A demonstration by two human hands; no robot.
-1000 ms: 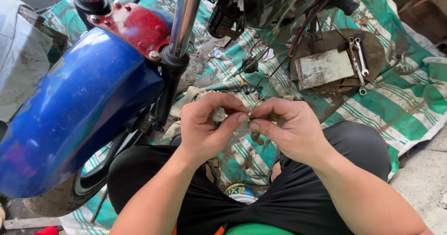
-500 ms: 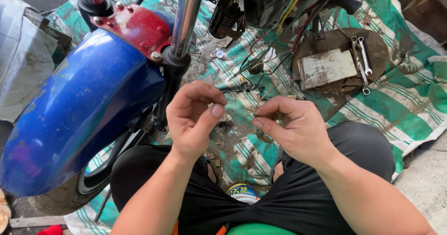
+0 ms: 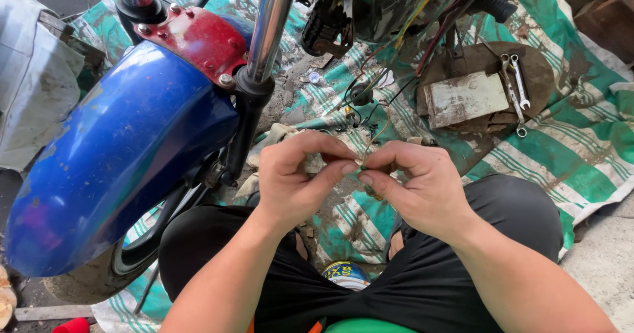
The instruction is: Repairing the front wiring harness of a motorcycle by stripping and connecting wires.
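Note:
My left hand and my right hand meet in front of me over my knees, fingertips pinched together on a thin wire that runs up toward the motorcycle's wiring. Both thumbs and forefingers press at the same spot on the wire's end. A crumpled grey rag lies on the ground just behind my left hand. What exactly sits between the fingertips is too small to make out.
The motorcycle's blue front mudguard, chrome fork and tyre fill the left. A round dirty tray with a flat plate and two spanners lies far right on the green striped tarp. A small can stands between my legs.
My hands were apart half a second ago; they have come back together, fingertips pinching the wire between them again.

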